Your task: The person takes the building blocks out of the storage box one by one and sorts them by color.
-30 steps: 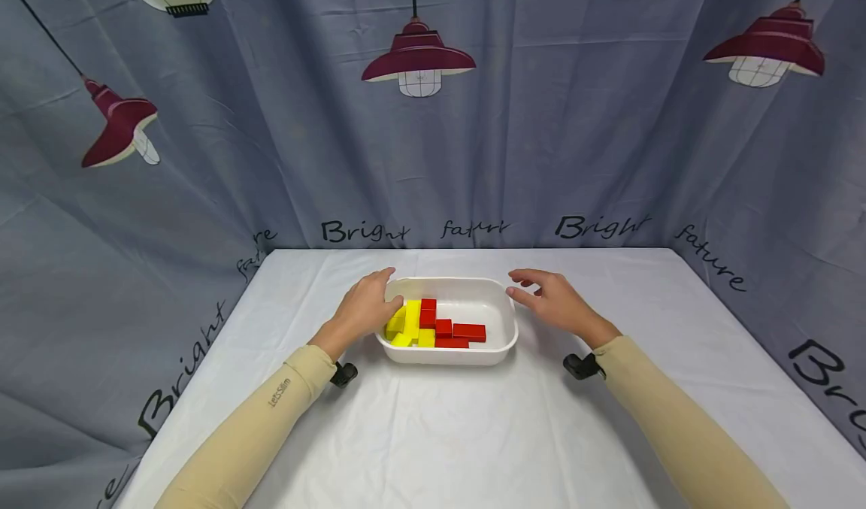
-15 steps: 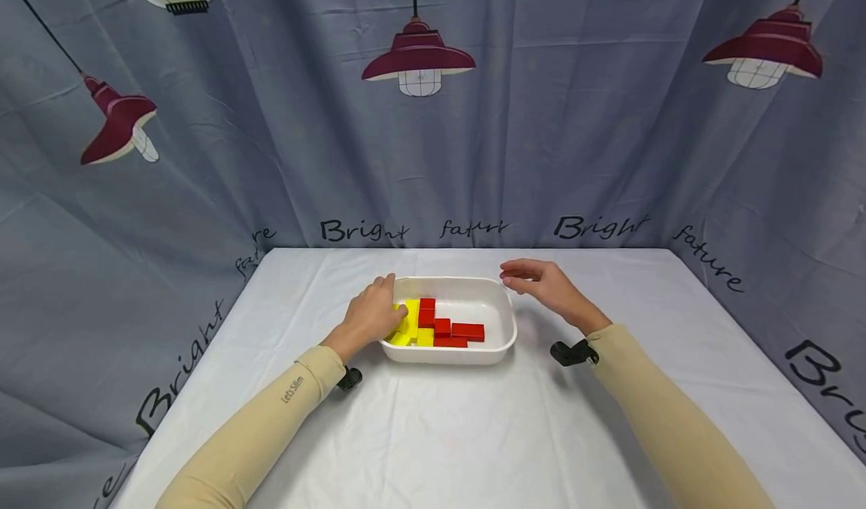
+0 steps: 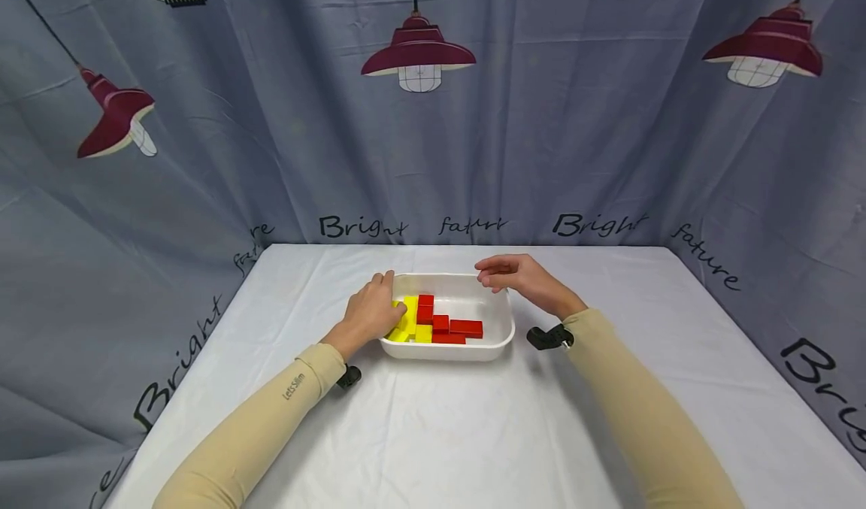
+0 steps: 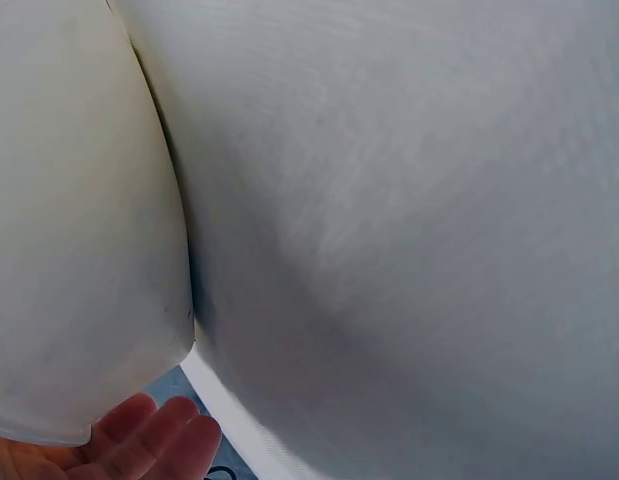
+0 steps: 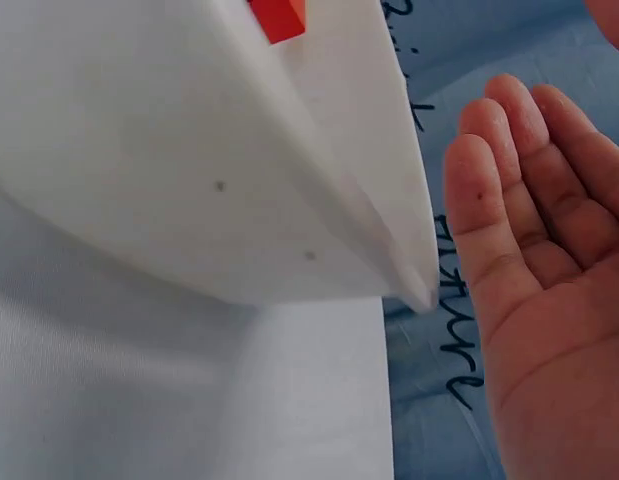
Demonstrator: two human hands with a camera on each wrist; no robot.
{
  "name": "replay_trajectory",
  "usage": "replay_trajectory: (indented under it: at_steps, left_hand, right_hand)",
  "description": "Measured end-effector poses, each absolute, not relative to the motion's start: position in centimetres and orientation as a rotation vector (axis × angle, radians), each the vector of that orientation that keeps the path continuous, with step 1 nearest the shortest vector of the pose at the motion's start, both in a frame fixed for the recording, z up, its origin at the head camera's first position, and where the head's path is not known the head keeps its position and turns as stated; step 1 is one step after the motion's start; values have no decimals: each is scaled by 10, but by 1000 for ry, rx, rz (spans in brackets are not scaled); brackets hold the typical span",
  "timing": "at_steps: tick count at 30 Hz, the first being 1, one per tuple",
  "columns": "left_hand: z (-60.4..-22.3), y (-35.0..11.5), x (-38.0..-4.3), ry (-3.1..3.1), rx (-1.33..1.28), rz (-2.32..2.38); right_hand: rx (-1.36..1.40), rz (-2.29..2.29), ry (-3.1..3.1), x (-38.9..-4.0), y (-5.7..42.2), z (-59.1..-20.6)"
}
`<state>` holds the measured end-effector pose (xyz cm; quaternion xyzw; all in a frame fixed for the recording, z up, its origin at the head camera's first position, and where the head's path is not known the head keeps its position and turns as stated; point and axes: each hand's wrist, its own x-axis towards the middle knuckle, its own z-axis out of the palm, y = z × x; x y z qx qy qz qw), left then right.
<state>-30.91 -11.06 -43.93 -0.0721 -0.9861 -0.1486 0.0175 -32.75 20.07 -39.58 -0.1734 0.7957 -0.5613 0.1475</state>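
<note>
A white plastic tub (image 3: 448,352) holds several yellow blocks (image 3: 410,313) on its left and several red blocks (image 3: 467,328) toward the middle. My left hand (image 3: 368,312) grips the tub's left end, thumb over the rim beside the yellow blocks and fingers outside. In the left wrist view those fingers (image 4: 154,440) show past the tub's wall (image 4: 79,220); the thumb is hidden. Over the tub's far right corner hovers my right hand (image 3: 524,277), holding nothing. Its fingers look nearly straight in the right wrist view, apart from the tub's wall (image 5: 189,190).
The tub stands on a white cloth-covered table (image 3: 446,434), toward its far edge. Behind and on both sides hangs a grey-blue curtain (image 3: 433,156) printed with lamps and lettering. A black wrist camera (image 3: 549,337) sits under the right wrist, another (image 3: 349,378) under the left.
My left hand has moved slightly right, its thumb coming further over the rim. The right hand has moved left, from beside the tub to above its far right corner. The blocks keep their arrangement.
</note>
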Motion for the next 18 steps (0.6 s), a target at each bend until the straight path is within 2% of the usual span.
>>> replay_trajectory:
  at_steps: [9, 18]
  left_hand:
    - [-439, -112, -308, -3062, -232, -491]
    - [-438, -110, -306, -3072, -218, -526]
  right_hand:
    - [-465, -1544, 2259, -335, 184, -402]
    - [-553, -1395, 2248, -340, 177, -401]
